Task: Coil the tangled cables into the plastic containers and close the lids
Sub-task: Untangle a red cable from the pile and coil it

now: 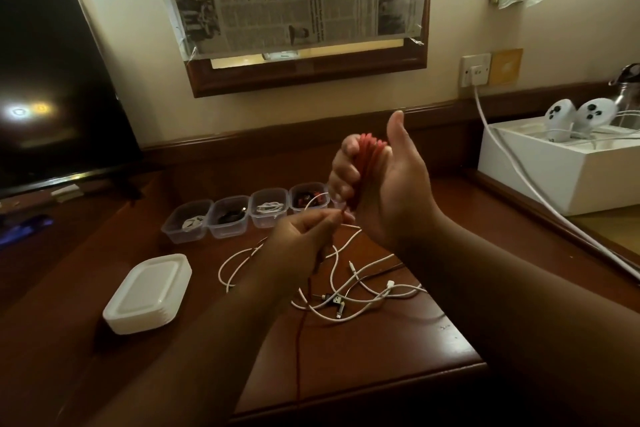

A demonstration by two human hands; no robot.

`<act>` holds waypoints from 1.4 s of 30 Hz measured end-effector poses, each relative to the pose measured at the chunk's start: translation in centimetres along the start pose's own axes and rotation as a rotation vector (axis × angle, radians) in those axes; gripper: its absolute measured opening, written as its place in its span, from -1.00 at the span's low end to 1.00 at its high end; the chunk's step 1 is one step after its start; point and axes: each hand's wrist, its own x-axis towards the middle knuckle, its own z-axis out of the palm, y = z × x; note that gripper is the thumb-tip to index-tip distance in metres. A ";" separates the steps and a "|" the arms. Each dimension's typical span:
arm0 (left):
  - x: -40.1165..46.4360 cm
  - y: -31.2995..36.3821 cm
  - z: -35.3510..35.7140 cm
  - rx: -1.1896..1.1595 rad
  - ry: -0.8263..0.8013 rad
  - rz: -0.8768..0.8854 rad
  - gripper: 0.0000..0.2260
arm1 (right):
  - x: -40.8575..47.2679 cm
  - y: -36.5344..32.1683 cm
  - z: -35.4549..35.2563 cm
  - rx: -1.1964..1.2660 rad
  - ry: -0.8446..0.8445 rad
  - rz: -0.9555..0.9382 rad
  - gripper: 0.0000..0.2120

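The right hand has its fingers curled round a bundle of red cable, thumb sticking up. The left hand pinches the loose end, which trails down off the table edge. The right hand hides whatever's behind it in the row of clear containers; four show, lids off, with cables inside, hard to make out. White cables lie tangled below, lids stacked left.

right hand raised, fingers curled round red cable coil, thumb up | left hand pinches red strand below | white cables tangled on desk | open containers in row behind | lids stacked left
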 end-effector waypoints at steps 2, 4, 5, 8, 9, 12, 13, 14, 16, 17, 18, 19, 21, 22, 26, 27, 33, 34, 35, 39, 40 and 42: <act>-0.1 0.2 0.2 0.271 -0.011 0.043 -0.84 | 0.4 0.4 -0.6 -0.415 0.128 -0.195 -0.40; 0.1 0.6 -0.1 0.491 0.012 0.152 -0.86 | 0.4 0.7 -1.2 -0.989 0.189 -0.291 -0.35; 0.2 1.0 -0.5 0.543 0.032 0.210 -0.88 | 0.3 0.9 -1.4 -1.232 0.183 -0.267 -0.35; 0.8 2.1 -2.1 0.609 0.086 0.329 -0.93 | -0.3 1.5 -1.4 -1.513 0.121 -0.085 -0.44; 1.0 2.4 -2.7 0.610 0.100 0.337 -0.92 | -0.4 1.7 -1.2 -1.512 0.106 -0.006 -0.44; 1.4 2.7 -3.6 0.486 0.070 0.269 -0.84 | -0.6 1.7 -0.4 -1.139 0.046 0.374 -0.39; 1.3 2.5 -3.6 0.364 0.045 0.219 -0.83 | -0.7 1.4 -0.3 -0.883 -0.002 0.506 -0.39; 1.2 2.2 -3.5 0.208 0.030 0.162 -0.83 | -0.8 0.9 -0.4 -0.626 -0.059 0.597 -0.38; 1.1 1.5 -2.9 -0.118 0.031 0.045 -0.84 | -1.0 -0.2 -0.3 -0.223 -0.145 0.620 -0.35; 1.0 1.2 -2.5 -0.236 0.048 -0.002 -0.84 | -1.0 -0.5 -0.1 -0.073 -0.168 0.566 -0.35; 0.9 0.9 -2.0 -0.298 0.069 -0.033 -0.84 | -0.9 -0.7 0.1 0.048 -0.172 0.488 -0.35; 0.7 0.6 -1.4 -0.302 0.083 -0.051 -0.84 | -0.9 -0.9 0.5 0.127 -0.151 0.393 -0.34; 0.0 0.3 -0.2 -0.184 0.090 -0.062 -0.85 | -0.6 -0.8 0.8 0.152 -0.063 0.176 -0.34; -0.4 0.2 0.2 -0.093 0.071 -0.050 -0.86 | -0.4 -0.6 0.6 0.109 -0.016 0.070 -0.35; -0.9 0.7 0.4 0.352 0.018 0.068 -0.82 | 0.4 0.2 -0.9 -0.549 0.121 -0.251 -0.42; -0.9 1.2 0.2 0.441 0.035 0.113 -0.83 | 0.3 0.3 -1.1 -0.814 0.130 -0.283 -0.39; 0.4 3.6 -2.4 0.713 0.180 0.416 -0.92 | -0.7 1.9 -0.6 -1.422 -0.067 0.119 -0.30; 0.5 3.7 -2.6 0.681 0.144 0.426 -0.91 | -0.7 1.8 -0.5 -1.276 -0.090 0.216 -0.29; 0.6 3.6 -2.8 0.603 0.095 0.408 -0.91 | -0.7 1.6 -0.4 -1.093 -0.118 0.324 -0.29; 0.7 2.4 -3.0 -0.050 -0.041 0.148 -0.82 | -1.0 0.0 -0.7 -0.368 -0.340 0.660 -0.25; 0.6 2.0 -2.6 -0.181 -0.051 0.077 -0.81 | -1.1 -0.2 -0.6 -0.213 -0.393 0.658 -0.24; 0.3 1.2 -1.2 -0.359 -0.040 -0.033 -0.85 | -1.2 -0.5 -0.2 0.057 -0.414 0.552 -0.25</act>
